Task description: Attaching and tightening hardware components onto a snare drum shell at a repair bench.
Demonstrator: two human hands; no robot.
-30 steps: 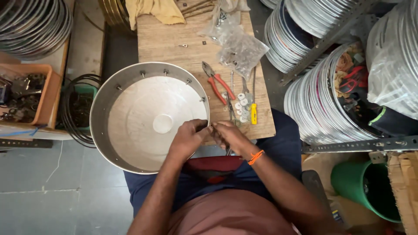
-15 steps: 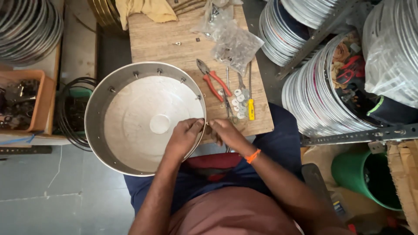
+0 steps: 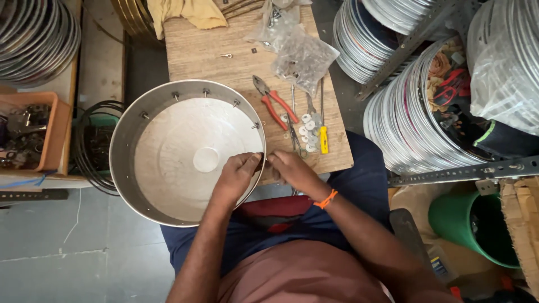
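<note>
Hands meet at the pan's rim

The left hand (image 3: 238, 171) pinches the rim of the round metal pan (image 3: 168, 146) on the wooden board (image 3: 213, 62); the right hand (image 3: 289, 168) curls just outside it. Several screws already stud the far rim; the near side looks bare
</note>
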